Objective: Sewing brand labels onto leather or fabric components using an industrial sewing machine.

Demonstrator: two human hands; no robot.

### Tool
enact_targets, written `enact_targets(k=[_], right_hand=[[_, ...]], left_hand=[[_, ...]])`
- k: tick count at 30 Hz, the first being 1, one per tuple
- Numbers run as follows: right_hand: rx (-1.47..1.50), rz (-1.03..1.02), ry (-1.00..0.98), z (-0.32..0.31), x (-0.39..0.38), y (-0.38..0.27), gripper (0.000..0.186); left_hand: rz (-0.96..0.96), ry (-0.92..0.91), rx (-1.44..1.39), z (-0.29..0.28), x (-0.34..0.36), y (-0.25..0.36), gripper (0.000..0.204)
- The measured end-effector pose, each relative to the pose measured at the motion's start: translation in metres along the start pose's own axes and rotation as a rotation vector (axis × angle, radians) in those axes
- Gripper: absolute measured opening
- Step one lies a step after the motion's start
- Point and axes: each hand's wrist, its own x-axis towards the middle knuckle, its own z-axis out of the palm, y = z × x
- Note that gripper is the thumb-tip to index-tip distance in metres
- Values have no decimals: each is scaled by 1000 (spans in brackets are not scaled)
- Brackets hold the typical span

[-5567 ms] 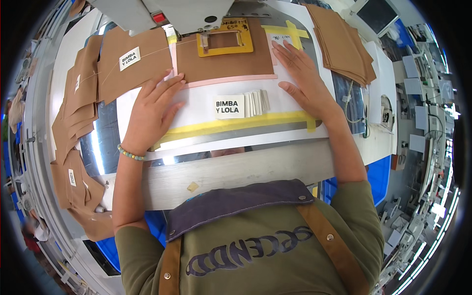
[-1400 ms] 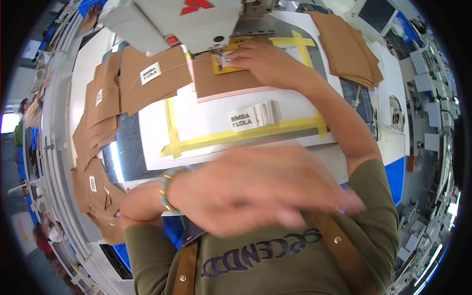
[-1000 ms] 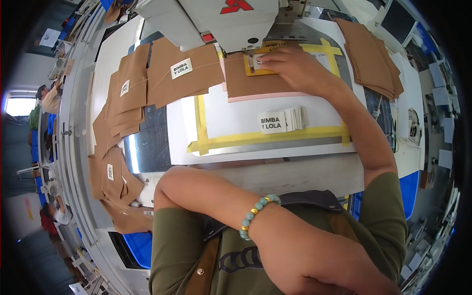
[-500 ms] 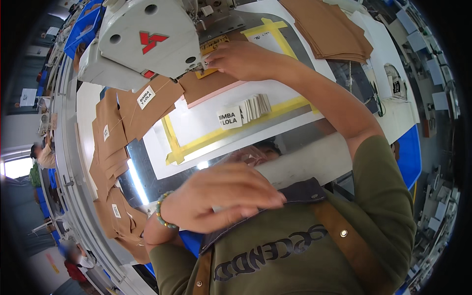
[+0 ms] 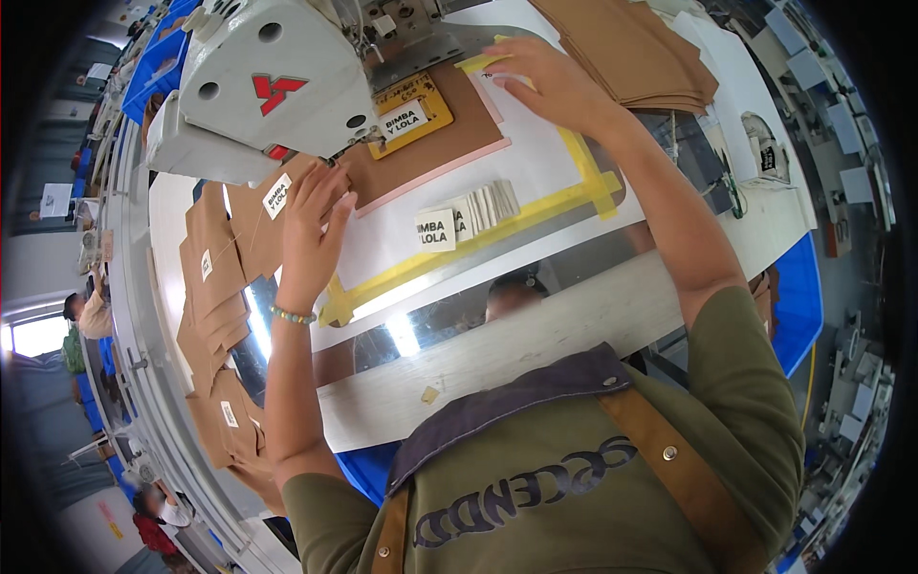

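A white sewing machine (image 5: 273, 86) stands at the upper left. Under its head lies a brown fabric panel (image 5: 470, 115), with a yellow template (image 5: 436, 99) on top and a white printed label (image 5: 404, 121) in the template's opening. My left hand (image 5: 314, 215) rests at the panel's left end, beside the needle area, fingers stretched out and loosely together. Right of the panel, my right hand (image 5: 559, 88) is open with fingers apart, over the white sheet (image 5: 535, 143) framed in yellow tape. Its fingertips are near the tape, and it holds nothing. Whether they touch the sheet I cannot tell.
A fanned stack of white labels (image 5: 478, 209) lies in front of the panel. Labelled brown pieces (image 5: 212, 277) overlap down the left side. More brown panels (image 5: 636, 53) are piled at the upper right. A blue bin (image 5: 798, 301) stands beyond the table's right edge.
My left hand has gone from in front of my body up to the panel's left end by the needle. My right hand has left the yellow template and moved right, uncovering the label.
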Motion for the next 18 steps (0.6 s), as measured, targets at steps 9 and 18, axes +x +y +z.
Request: enact_targets(k=[9,18], right_hand=[[44,7,105,11,1,5,25],[35,-2,96,9,-3,15,25]], left_hand=[[22,-58,69,28,13,1,46],[85,-188,40,22,23,3,43]])
